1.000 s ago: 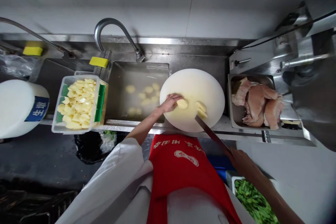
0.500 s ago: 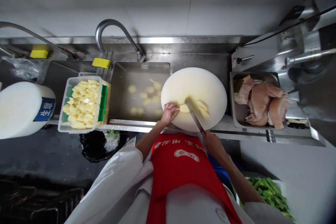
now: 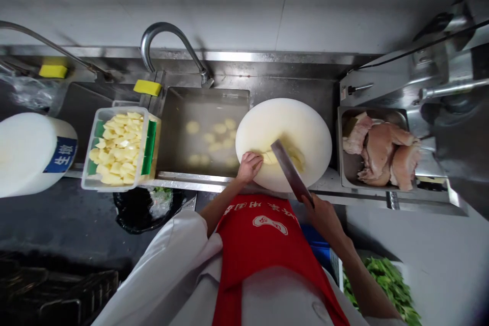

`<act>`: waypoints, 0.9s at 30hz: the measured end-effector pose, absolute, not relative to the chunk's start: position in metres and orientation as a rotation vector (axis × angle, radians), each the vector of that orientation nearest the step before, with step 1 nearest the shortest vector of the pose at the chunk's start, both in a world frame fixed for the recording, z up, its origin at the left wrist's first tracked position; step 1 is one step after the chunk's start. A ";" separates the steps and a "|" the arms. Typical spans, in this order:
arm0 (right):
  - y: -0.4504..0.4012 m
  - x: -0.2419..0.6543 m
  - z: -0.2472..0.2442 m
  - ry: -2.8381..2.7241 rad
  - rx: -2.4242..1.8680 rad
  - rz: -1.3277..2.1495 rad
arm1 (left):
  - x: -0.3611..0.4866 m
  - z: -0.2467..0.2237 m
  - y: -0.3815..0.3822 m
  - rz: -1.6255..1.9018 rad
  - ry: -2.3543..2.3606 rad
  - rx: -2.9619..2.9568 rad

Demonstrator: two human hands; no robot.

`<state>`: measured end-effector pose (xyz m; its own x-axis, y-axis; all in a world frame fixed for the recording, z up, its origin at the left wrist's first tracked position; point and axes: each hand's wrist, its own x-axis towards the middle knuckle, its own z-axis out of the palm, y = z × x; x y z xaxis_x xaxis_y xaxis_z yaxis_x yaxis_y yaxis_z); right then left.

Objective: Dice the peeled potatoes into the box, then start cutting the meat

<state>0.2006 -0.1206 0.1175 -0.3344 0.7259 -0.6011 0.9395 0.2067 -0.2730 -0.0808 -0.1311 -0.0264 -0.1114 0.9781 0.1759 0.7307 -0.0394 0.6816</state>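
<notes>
A round white cutting board (image 3: pixel 282 117) stands beside the sink. At its lower left my left hand (image 3: pixel 250 165) is closed on a piece of peeled potato (image 3: pixel 269 158). My right hand (image 3: pixel 319 211) grips the handle of a cleaver (image 3: pixel 289 168), whose broad side now faces up over the board. The blade's tip is close to the right end of the held potato. Cut potato pieces (image 3: pixel 298 155) lie behind the blade, partly hidden by it.
Left of the board, a sink (image 3: pixel 183 137) holds water and several potatoes. A clear tub (image 3: pixel 87 163) of cut potatoes stands farther left. At right is a metal tray (image 3: pixel 344 173) of raw meat; a curved faucet (image 3: pixel 168 28) rises behind the sink.
The cleaver has tilted so that its flat side shows, and it covers more of the cut pieces. My right hand has moved a little right and down. My left hand stays on the potato.
</notes>
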 end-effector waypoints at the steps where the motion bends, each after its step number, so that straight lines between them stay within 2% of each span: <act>1: -0.120 0.211 0.121 2.122 1.655 -0.864 | -0.080 -0.027 -0.130 0.939 1.863 1.806; 5: -0.121 0.248 0.118 1.964 2.007 -0.743 | -0.085 -0.027 -0.106 0.882 1.721 1.905; 7: -0.125 0.260 0.107 1.864 2.138 -0.864 | -0.090 -0.029 -0.085 0.899 1.727 1.896; 13: -0.148 0.267 0.056 1.392 2.380 -1.903 | -0.048 -0.025 -0.042 0.880 1.769 1.939; 17: -0.144 0.254 0.030 1.225 2.291 -2.329 | 0.021 -0.017 -0.048 0.813 1.742 2.026; 21: -0.129 0.236 0.015 1.272 2.121 -2.413 | 0.058 -0.015 -0.052 0.869 1.819 1.962; 27: -0.118 0.208 0.012 1.442 2.032 -2.386 | 0.053 -0.011 -0.052 0.987 1.798 1.923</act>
